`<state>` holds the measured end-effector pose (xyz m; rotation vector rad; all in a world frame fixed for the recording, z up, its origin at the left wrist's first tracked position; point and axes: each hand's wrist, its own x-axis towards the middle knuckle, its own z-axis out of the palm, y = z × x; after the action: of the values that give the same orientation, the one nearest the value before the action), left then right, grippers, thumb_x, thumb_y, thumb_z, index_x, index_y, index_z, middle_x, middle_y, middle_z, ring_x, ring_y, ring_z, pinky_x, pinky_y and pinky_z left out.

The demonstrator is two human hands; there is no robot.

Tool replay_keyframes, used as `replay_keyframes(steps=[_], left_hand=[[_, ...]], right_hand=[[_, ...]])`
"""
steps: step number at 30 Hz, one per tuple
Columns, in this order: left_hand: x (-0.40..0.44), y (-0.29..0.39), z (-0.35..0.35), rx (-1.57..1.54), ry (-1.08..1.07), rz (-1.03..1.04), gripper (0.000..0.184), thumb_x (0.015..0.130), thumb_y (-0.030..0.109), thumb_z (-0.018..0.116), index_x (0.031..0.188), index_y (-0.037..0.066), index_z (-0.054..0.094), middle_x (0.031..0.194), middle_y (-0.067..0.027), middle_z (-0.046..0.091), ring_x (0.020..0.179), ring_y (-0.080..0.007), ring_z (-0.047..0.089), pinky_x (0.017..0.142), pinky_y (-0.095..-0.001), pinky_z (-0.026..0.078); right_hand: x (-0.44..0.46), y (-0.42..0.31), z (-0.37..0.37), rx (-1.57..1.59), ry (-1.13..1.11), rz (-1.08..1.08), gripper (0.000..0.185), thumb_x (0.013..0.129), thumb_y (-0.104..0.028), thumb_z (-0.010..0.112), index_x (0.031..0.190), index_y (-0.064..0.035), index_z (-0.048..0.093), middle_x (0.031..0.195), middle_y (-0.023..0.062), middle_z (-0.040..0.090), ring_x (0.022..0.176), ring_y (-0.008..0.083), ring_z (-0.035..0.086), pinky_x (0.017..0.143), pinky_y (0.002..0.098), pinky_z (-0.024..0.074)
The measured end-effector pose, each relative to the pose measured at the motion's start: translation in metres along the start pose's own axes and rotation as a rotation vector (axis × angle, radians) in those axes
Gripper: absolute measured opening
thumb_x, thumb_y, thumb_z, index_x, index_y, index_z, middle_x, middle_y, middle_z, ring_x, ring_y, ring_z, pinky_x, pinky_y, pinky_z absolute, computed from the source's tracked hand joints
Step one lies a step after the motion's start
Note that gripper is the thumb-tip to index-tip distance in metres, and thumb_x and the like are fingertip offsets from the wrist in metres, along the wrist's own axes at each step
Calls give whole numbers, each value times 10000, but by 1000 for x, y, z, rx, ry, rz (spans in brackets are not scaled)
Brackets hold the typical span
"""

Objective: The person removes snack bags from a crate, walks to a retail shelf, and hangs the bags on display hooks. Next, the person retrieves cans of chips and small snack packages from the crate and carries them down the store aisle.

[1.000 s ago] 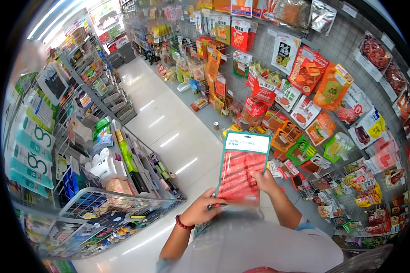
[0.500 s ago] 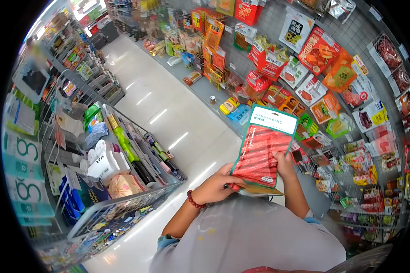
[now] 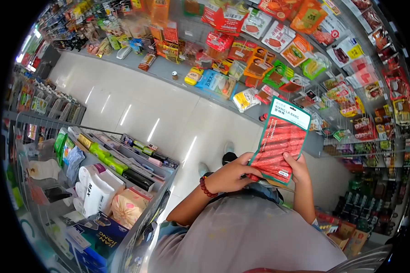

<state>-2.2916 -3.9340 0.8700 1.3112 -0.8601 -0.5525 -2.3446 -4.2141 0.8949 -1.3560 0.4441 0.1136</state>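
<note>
A person gripped a flat, red plastic pouch with a white top and green border (image 3: pixel 282 141), tilted before the body. The left hand (image 3: pixel 230 176) pinched its lower left edge; the right hand (image 3: pixel 299 167) pressed a thumb to its front, other fingers hidden. Nearby, a grey wire-sided bin (image 3: pixel 133 226) held a white plastic-wrapped pack (image 3: pixel 100 193) and a dark blue box (image 3: pixel 100 234).

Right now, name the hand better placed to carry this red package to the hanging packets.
Probably the right hand: it holds the red package with its thumb on the front and looks nearer the hanging packets than the left hand.
</note>
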Motion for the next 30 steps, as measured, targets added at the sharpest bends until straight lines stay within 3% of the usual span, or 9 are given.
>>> replay_keyframes(steps=[5,8,12,15,18,22,24,25,30], left_hand=[[-7,10,16,-50,-47,-68,313,837,-107,670,1108,43,717,1481,-145,421,1048,-226,630,867,-318,538],[-7,9,21,-91,-68,-66,353,828,-127,655,1126,52,719,1568,-173,349,1065,-234,649,874,-324,542],[-17,5,30,80,-18,-106,379,823,-127,644,1146,60,716,1530,-209,433,1072,-244,667,893,-323,539],[-15,9,37,175,-9,-96,383,831,-90,624,1178,55,697,1196,-201,691,1002,-285,694,885,-334,543],[-10,17,48,115,46,-227,373,844,-81,614,1181,56,694,1159,-177,706,971,-298,700,876,-344,547],[5,11,75,212,94,-230,324,858,-76,607,1152,13,710,1007,-133,743,855,-166,685,804,-287,537],[-2,16,76,268,189,-347,160,874,-14,693,1031,-48,697,947,-117,751,869,-143,678,794,-291,541],[-1,7,83,312,219,-328,200,865,1,704,1060,-41,697,837,-107,730,775,-112,641,731,-270,524],[11,10,106,225,299,-306,192,851,7,762,1008,-61,674,853,-60,717,795,-101,638,736,-262,529]], right_hand=[[-29,4,-1,-2,64,-50,447,921,-51,709,1328,22,540,1272,108,644,1135,188,625,983,355,505],[-34,2,-10,-71,63,-73,429,909,-42,724,1300,20,560,1249,91,654,1112,173,627,966,339,506],[-42,-3,-22,-127,70,-127,420,899,-43,741,1279,19,574,1223,83,664,1090,163,632,954,333,507],[-50,-7,-39,-103,161,-150,419,895,-53,747,1274,16,583,1229,91,666,1097,169,636,959,335,510],[-58,-14,-57,-76,191,-238,434,897,-67,749,1286,19,576,1227,101,670,1076,174,650,952,335,519],[-83,-22,-101,-92,303,-190,373,879,-193,805,1181,-17,676,1035,82,739,941,160,698,869,325,563],[-68,-12,-102,6,257,-255,463,889,-192,794,1278,-15,617,1169,76,697,1038,146,667,922,326,541],[-78,-21,-111,89,192,-226,496,895,-183,785,1318,-13,590,1226,77,675,1094,143,647,952,324,525],[-107,-36,-172,89,164,-289,517,892,-170,781,1338,-10,575,1236,85,673,1104,155,652,969,322,520]])
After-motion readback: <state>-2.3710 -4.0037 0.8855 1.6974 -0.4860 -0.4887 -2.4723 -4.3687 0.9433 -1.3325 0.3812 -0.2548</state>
